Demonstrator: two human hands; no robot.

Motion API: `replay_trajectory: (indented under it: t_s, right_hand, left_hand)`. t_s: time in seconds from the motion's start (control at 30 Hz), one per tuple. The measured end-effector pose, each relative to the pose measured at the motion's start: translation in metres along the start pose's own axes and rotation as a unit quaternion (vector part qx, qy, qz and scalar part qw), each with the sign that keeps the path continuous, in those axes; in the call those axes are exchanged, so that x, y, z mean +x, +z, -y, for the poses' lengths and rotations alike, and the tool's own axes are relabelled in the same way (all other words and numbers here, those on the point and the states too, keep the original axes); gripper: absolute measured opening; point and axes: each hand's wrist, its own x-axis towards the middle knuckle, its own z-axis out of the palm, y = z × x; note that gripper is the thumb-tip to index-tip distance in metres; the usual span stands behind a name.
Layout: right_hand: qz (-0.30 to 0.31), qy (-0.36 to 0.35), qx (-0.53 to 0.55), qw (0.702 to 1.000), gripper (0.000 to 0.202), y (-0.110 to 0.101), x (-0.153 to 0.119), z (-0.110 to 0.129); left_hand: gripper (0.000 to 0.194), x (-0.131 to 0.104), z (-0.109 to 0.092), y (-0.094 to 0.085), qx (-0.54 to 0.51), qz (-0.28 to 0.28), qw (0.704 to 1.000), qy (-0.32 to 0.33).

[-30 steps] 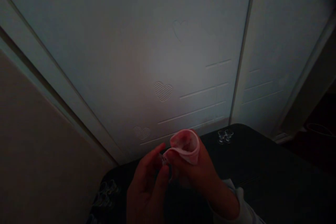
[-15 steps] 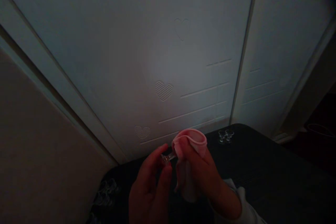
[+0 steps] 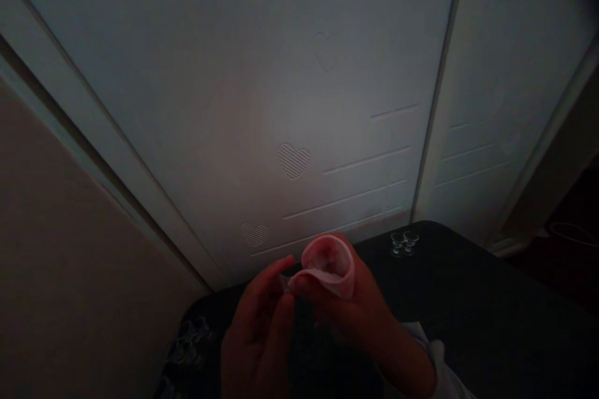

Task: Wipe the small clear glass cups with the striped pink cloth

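Note:
Between its thumb and fingers, my left hand (image 3: 257,330) pinches the foot of a small clear stemmed glass (image 3: 284,283). Only a sliver of that glass shows; the rest is hidden by a pink cloth (image 3: 344,283). My right hand (image 3: 358,312) grips the cloth, which is bunched around the glass and curls open into a loop at the top. Both hands are close together above the dark table, with the right thumb near the left fingertips.
Two small stemmed glasses (image 3: 405,243) stand side by side at the far edge of the dark table (image 3: 468,299). Several more glasses (image 3: 189,340) are grouped at the left edge, dim. Behind the table rises a white panel (image 3: 224,106) with engraved hearts and lines.
My right hand has turned and shifted slightly left, and the cloth's loop now faces me. The cloth covers more of the glass's stem. My left hand has moved slightly left.

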Motion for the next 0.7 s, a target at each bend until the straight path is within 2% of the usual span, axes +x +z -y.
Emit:
replay_trajectory:
  t_s: [0.1, 0.2, 0.5, 0.7]
  right_hand:
    - [-0.011, -0.015, -0.050, 0.999, 0.027, 0.000, 0.001, 0.002]
    - [-0.015, -0.019, -0.067, 0.997, 0.025, 0.000, 0.002, 0.003]
    - [-0.037, -0.010, -0.055, 0.998, 0.024, 0.001, 0.003, 0.001]
    - [-0.018, -0.019, -0.048, 0.999, 0.020, 0.004, 0.001, 0.002]
  left_hand:
    - [0.026, 0.002, 0.001, -0.003, 0.006, 0.027, 1.000, 0.001]
    - [0.026, 0.002, 0.002, -0.003, 0.004, 0.028, 1.000, 0.001]
    - [0.027, 0.003, 0.010, 0.002, -0.024, 0.026, 0.999, 0.001]
    - [0.027, 0.005, 0.011, 0.001, -0.020, 0.023, 0.999, -0.011]
